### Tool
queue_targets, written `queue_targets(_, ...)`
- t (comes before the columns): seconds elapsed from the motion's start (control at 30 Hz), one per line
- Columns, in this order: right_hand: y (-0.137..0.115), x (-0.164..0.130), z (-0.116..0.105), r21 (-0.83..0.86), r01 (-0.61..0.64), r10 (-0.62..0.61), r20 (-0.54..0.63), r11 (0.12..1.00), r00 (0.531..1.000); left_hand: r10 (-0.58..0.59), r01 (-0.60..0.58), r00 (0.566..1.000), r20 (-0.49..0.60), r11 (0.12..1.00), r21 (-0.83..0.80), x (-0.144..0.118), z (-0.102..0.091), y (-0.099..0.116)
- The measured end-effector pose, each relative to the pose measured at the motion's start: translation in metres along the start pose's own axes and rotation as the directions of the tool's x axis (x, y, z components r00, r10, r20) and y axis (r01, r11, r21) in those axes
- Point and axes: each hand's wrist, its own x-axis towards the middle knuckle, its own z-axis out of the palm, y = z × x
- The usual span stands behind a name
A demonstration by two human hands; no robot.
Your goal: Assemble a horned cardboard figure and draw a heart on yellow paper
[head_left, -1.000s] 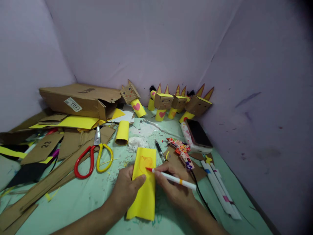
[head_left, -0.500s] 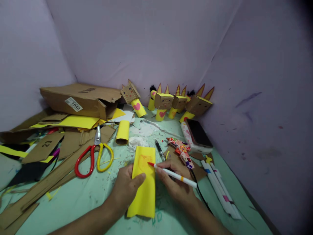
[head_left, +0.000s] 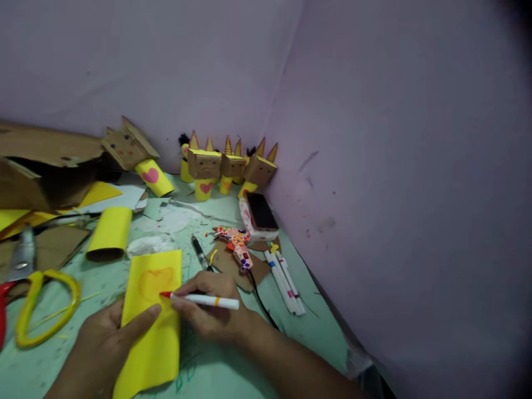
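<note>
My left hand (head_left: 103, 343) grips the left edge of a folded yellow paper strip (head_left: 153, 343), thumb flat across its front. An orange heart outline (head_left: 155, 282) shows on the upper part of the paper. In my right hand (head_left: 216, 310) is a white marker (head_left: 211, 301) with an orange band, pinched between thumb and fingers. Its red-orange tip touches or hovers just over the lower right of the heart; which one I cannot tell. Beyond the paper a yellow paper-covered tube (head_left: 110, 233) lies on the table.
Scissors (head_left: 45, 310) lie at the left, near a cardboard box (head_left: 45, 155). Several cardboard-headed yellow figures (head_left: 203, 166) stand along the wall. At the right are a black pen (head_left: 199, 252), a patterned glue gun (head_left: 236, 244), a phone (head_left: 261, 210) and white markers (head_left: 285, 282).
The view has swung right, so everything sits further left. The marker tip has moved down the right side of the heart, whose orange outline looks fuller. Both hands keep their holds.
</note>
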Motion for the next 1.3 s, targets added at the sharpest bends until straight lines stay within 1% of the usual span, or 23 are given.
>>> queue_targets(0.07, -0.001, 0.002, -0.002, 0.032, -0.003, 0.005, -0.088, 0.999, 0.996, -0.071, 0.071, 0.997, -0.016, 0.997, -0.029, -0.001, 0.001, 0.001)
queue_targets(0.13, 0.0, 0.004, -0.005, 0.027, 0.007, -0.004, -0.119, 1.0, 0.993, -0.092, 0.09, 0.995, -0.026, 0.994, -0.057, -0.003, 0.001, 0.002)
queue_targets(0.2, 0.002, 0.005, -0.008, -0.039, 0.046, -0.049, -0.091, 0.998, 0.995, -0.101, 0.098, 0.995, -0.021, 0.99, -0.098, -0.003, 0.001, 0.001)
queue_targets(0.3, 0.004, 0.008, -0.015, -0.219, 0.12, -0.116, 0.032, 0.968, 0.993, -0.093, 0.091, 0.996, -0.004, 0.982, -0.165, -0.004, -0.001, -0.001)
queue_targets(0.33, 0.003, 0.009, -0.019, -0.279, 0.132, -0.116, 0.073, 0.951, 0.991, -0.07, 0.069, 0.998, 0.003, 0.981, -0.182, -0.004, -0.002, -0.001)
queue_targets(0.37, 0.002, 0.01, -0.023, -0.34, 0.116, -0.095, 0.078, 0.933, 0.992, -0.047, 0.048, 0.999, 0.008, 0.98, -0.192, -0.004, -0.004, 0.0)
queue_targets(0.4, 0.0, 0.012, -0.029, -0.358, 0.091, -0.071, 0.068, 0.929, 0.995, -0.022, 0.023, 1.0, 0.007, 0.98, -0.199, -0.004, -0.006, 0.001)
queue_targets(0.47, -0.005, 0.013, -0.046, -0.359, 0.052, -0.048, 0.021, 0.932, 0.999, 0.003, -0.005, 1.0, -0.012, 0.975, -0.22, -0.004, -0.012, 0.005)
queue_targets(0.53, -0.008, 0.012, -0.067, -0.353, 0.016, -0.037, -0.051, 0.935, 0.998, 0.029, -0.044, 0.998, -0.063, 0.968, -0.247, -0.003, -0.019, 0.011)
queue_targets(0.57, -0.009, 0.011, -0.079, -0.359, -0.027, -0.013, -0.107, 0.933, 0.994, 0.049, -0.072, 0.994, -0.095, 0.964, -0.257, -0.003, -0.022, 0.014)
queue_targets(0.63, -0.009, 0.004, -0.104, -0.4, -0.16, 0.064, -0.242, 0.902, 0.968, 0.078, -0.117, 0.986, -0.147, 0.953, -0.279, -0.002, -0.028, 0.021)
queue_targets(0.73, -0.009, -0.014, -0.136, -0.456, -0.295, 0.096, -0.41, 0.84, 0.907, 0.098, -0.158, 0.977, -0.191, 0.932, -0.326, -0.001, -0.031, 0.03)
queue_targets(0.77, -0.011, -0.022, -0.144, -0.462, -0.322, 0.1, -0.443, 0.827, 0.891, 0.096, -0.162, 0.975, -0.201, 0.927, -0.339, -0.001, -0.032, 0.032)
queue_targets(0.83, -0.014, -0.036, -0.157, -0.482, -0.37, 0.124, -0.468, 0.795, 0.875, 0.085, -0.165, 0.969, -0.233, 0.921, -0.354, 0.0, -0.032, 0.034)
queue_targets(0.9, -0.017, -0.047, -0.164, -0.517, -0.423, 0.185, -0.449, 0.745, 0.874, 0.069, -0.163, 0.964, -0.257, 0.917, -0.363, 0.003, -0.032, 0.035)
queue_targets(0.97, -0.016, -0.055, -0.167, -0.535, -0.478, 0.276, -0.415, 0.697, 0.867, 0.073, -0.165, 0.966, -0.248, 0.913, -0.372, 0.006, -0.034, 0.033)
queue_targets(1.03, -0.007, -0.058, -0.167, -0.531, -0.495, 0.352, -0.353, 0.688, 0.867, 0.08, -0.159, 0.972, -0.219, 0.914, -0.373, 0.009, -0.037, 0.032)
queue_targets(1.1, 0.008, -0.056, -0.165, -0.537, -0.463, 0.39, -0.251, 0.705, 0.886, 0.077, -0.149, 0.976, -0.204, 0.919, -0.365, 0.011, -0.039, 0.031)
queue_targets(1.17, 0.024, -0.053, -0.162, -0.561, -0.417, 0.403, -0.157, 0.715, 0.902, 0.044, -0.105, 0.983, -0.179, 0.933, -0.344, 0.009, -0.038, 0.031)
queue_targets(1.23, 0.037, -0.049, -0.16, -0.574, -0.391, 0.407, -0.107, 0.72, 0.907, 0.001, -0.043, 0.991, -0.137, 0.951, -0.307, 0.005, -0.036, 0.031)
queue_targets(1.3, 0.046, -0.046, -0.159, -0.576, -0.378, 0.408, -0.083, 0.725, 0.909, -0.023, -0.002, 0.996, -0.089, 0.964, -0.266, 0.0, -0.033, 0.031)
